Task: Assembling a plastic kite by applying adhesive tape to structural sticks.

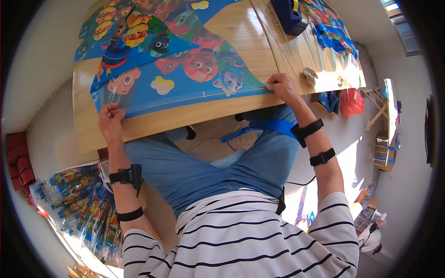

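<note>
A wooden table [218,113] fills the upper middle of the view, and everything else is placed against it. Spread across the table's top lies a large blue kite sheet [176,69] printed with cartoon animals, its long lower edge running just inside the table's near edge. Below the table's near edge are the seated person's blue-jeaned legs, and to the table's left, on the floor, sits a heap of clear-wrapped colourful kite packets [79,204]. At the table's far right end lie more blue printed pieces [331,32], with a dark blue tape dispenser [288,16] just to their left at the table's far edge and a row of thin pale sticks [296,46] laid on the bare wood between them. Along the sheet's lower edge a thin white rod [204,96] lies flat, running nearly the width of the table from one hand toward the other. The left hand [110,118] rests at the table's near-left part, fingers curled down on the sheet's lower-left corner. The right hand [280,85] presses on the sheet's lower-right tip near the table's middle-right, fingers bent and together; it looks to pinch the rod's end there, though the grip is too small to tell for sure. Both hands are well apart, one at each end of the sheet.
</note>
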The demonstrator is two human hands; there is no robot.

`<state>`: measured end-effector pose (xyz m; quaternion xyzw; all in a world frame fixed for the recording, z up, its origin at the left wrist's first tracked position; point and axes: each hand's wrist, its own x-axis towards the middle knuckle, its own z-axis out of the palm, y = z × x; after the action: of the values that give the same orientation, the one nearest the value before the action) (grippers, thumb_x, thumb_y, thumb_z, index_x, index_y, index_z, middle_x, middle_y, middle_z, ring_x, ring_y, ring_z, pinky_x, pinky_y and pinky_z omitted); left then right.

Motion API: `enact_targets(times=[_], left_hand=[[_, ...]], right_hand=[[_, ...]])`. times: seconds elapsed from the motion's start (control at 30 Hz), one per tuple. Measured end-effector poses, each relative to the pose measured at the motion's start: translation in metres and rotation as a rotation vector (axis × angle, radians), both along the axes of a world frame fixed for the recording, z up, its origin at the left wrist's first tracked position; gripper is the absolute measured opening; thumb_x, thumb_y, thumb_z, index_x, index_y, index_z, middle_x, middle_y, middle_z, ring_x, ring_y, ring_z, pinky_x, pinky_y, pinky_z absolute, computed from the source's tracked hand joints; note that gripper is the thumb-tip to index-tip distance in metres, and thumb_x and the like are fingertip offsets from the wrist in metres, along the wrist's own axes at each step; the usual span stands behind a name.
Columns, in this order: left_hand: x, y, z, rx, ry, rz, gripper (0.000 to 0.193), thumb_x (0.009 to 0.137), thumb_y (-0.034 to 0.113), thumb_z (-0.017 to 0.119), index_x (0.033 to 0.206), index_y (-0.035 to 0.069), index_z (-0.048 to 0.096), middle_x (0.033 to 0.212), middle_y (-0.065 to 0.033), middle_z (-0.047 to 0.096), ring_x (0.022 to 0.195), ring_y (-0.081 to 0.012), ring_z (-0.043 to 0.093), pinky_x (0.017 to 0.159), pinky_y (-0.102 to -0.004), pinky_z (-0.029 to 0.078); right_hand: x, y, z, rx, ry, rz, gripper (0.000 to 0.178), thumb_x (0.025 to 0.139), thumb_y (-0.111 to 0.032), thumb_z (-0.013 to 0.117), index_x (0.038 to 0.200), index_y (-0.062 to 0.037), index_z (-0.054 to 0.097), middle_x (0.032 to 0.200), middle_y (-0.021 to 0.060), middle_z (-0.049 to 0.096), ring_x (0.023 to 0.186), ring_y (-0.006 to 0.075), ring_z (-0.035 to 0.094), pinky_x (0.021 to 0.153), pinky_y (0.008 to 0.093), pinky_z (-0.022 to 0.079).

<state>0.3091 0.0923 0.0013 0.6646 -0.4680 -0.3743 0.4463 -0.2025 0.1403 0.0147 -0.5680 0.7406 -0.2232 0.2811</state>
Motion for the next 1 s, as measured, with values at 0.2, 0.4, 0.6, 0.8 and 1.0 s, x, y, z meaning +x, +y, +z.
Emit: enact_targets(times=[0.2, 0.4, 0.6, 0.8, 1.0], left_hand=[[-0.008, -0.002, -0.001, 0.008, 0.030, -0.033, 0.021, 0.077, -0.005, 0.066, 0.097, 0.000, 0.059, 0.079, -0.0010, 0.058, 0.070, -0.0075, 0.054, 0.065, -0.0205, 0.044], [-0.006, -0.002, -0.003, 0.012, 0.046, -0.040, 0.022, 0.078, -0.005, 0.066, 0.098, 0.000, 0.059, 0.078, -0.0010, 0.058, 0.070, -0.0073, 0.054, 0.064, -0.0203, 0.043], [-0.003, -0.003, -0.006, 0.019, 0.047, -0.032, 0.022, 0.077, -0.005, 0.066, 0.098, 0.000, 0.059, 0.079, -0.0014, 0.058, 0.070, -0.0074, 0.054, 0.064, -0.0205, 0.044], [-0.003, -0.002, -0.003, 0.020, 0.045, -0.036, 0.023, 0.078, -0.005, 0.065, 0.099, -0.001, 0.060, 0.081, -0.0025, 0.059, 0.073, -0.0088, 0.056, 0.067, -0.0212, 0.045], [-0.010, 0.002, 0.014, -0.012, 0.024, -0.017, 0.023, 0.078, -0.004, 0.065, 0.100, -0.001, 0.060, 0.085, -0.0040, 0.060, 0.076, -0.0095, 0.056, 0.070, -0.0217, 0.047]], right_hand=[[-0.004, 0.004, 0.004, 0.052, 0.009, -0.046, 0.013, 0.072, -0.011, 0.069, 0.077, 0.0015, 0.067, 0.070, 0.0159, 0.064, 0.068, 0.0251, 0.061, 0.064, 0.0366, 0.048], [-0.004, 0.004, 0.000, 0.009, 0.053, -0.020, 0.013, 0.072, -0.011, 0.068, 0.077, 0.0010, 0.067, 0.073, 0.0177, 0.065, 0.070, 0.0281, 0.063, 0.066, 0.0378, 0.049], [-0.003, 0.005, -0.001, 0.003, 0.058, -0.030, 0.012, 0.071, -0.009, 0.067, 0.076, 0.0009, 0.067, 0.073, 0.0180, 0.065, 0.071, 0.0297, 0.063, 0.066, 0.0383, 0.049], [-0.002, 0.008, 0.007, -0.006, -0.011, -0.053, 0.011, 0.072, -0.008, 0.066, 0.078, 0.0016, 0.066, 0.068, 0.0139, 0.062, 0.065, 0.0224, 0.060, 0.062, 0.0363, 0.048], [-0.004, 0.014, 0.027, 0.031, -0.289, -0.134, 0.005, 0.077, -0.005, 0.064, 0.080, -0.0013, 0.062, 0.067, 0.0021, 0.058, 0.063, 0.0105, 0.052, 0.057, 0.0261, 0.042]])
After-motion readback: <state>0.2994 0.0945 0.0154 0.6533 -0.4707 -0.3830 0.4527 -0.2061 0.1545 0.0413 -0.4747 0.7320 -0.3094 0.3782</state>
